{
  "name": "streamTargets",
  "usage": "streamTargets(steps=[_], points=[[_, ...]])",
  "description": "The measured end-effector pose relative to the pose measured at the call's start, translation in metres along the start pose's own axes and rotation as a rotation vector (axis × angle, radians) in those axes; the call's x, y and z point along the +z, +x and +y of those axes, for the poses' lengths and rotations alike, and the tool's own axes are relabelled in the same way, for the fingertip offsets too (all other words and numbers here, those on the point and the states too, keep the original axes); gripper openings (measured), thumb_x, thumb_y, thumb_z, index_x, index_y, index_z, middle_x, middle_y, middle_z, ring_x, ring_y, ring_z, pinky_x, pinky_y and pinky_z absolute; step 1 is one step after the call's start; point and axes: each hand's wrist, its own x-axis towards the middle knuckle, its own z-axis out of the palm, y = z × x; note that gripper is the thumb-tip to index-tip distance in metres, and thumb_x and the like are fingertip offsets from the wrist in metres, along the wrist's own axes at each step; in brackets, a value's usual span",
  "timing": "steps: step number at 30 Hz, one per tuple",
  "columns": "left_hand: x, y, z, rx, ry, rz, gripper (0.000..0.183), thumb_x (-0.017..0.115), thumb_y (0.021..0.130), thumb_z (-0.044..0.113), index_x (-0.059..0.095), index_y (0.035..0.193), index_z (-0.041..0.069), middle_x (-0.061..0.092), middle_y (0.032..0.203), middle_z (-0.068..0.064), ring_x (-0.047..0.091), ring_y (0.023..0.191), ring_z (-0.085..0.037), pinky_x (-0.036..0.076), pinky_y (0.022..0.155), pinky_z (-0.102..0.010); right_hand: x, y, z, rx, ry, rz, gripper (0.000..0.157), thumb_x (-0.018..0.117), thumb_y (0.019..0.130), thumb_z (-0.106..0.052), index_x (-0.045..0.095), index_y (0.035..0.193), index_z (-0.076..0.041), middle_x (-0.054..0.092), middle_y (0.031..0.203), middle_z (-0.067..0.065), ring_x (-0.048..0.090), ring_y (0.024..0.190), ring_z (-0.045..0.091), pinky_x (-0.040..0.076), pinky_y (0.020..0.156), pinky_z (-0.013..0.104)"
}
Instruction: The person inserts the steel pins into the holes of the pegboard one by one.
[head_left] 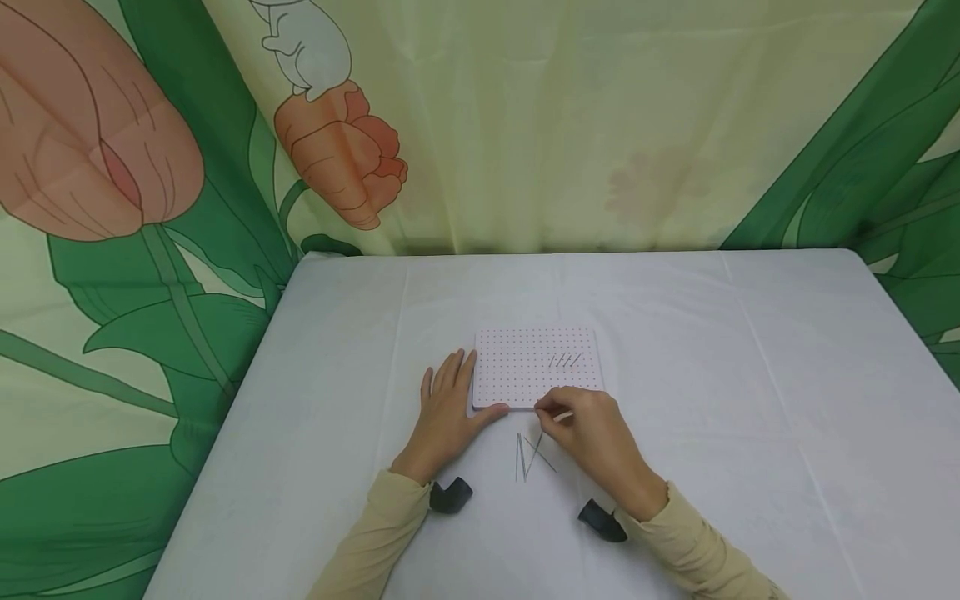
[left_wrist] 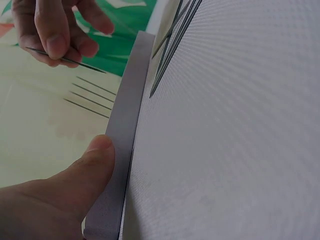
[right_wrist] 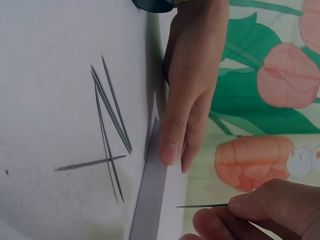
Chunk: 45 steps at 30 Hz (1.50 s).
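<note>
White table (head_left: pixel 720 400), dotted board (head_left: pixel 510 358) mid-scene

I see the left hand (head_left: pixel 446 417) spread, thumb against the board's near edge; the right hand (head_left: pixel 596 429) pinches a pin (right_wrist: pixel 202 206), barely visible overhead. Four standing pins (left_wrist: pixel 93 93) occupy the board's right half; loose pins (right_wrist: pixel 109 142) overlap nearer, hard to count.

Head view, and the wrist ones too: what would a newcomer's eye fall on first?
Probably the giant tulip printed on the backdrop, at the head view's left. Next, on the white tabletop, the dotted board, with the left hand at its left edge and four needles standing in its right half. Then the right hand at its near edge, pinching another needle.
</note>
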Motion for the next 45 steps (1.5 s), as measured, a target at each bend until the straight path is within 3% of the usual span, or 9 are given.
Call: streamTargets(steps=[7,26,45], points=[[0.001,0.000,-0.002,0.005,0.001,0.001,0.097,0.067,0.086,0.060,0.026,0.157,0.008,0.026,0.162,-0.015,0.020,0.151,-0.030,0.004,0.121,-0.057,-0.008,0.004,0.006,-0.014,-0.001,0.044,0.011,0.073,0.080,0.005,0.075,0.081,-0.005,0.075,0.079,0.008,0.072,0.070,0.014,0.059,0.063,0.024],[0.000,0.001,-0.001,-0.014,-0.011,-0.017,0.098,0.067,0.085,0.061,0.024,0.158,0.011,0.024,0.163,-0.013,0.018,0.152,-0.028,0.001,0.122,-0.056,-0.031,0.016,0.030,0.103,0.000,0.101,0.011,0.071,0.082,0.004,0.077,0.086,-0.005,0.076,0.082,0.006,0.072,0.072,0.018,0.060,0.065,0.034],[0.001,0.001,-0.001,-0.004,-0.023,-0.003,0.098,0.067,0.085,0.060,0.025,0.158,0.010,0.025,0.162,-0.014,0.019,0.152,-0.029,0.003,0.121,-0.057,-0.034,0.022,0.055,0.147,-0.034,0.191,0.007,0.073,0.084,0.000,0.077,0.089,-0.003,0.076,0.083,0.010,0.073,0.071,0.021,0.055,0.064,0.021]])
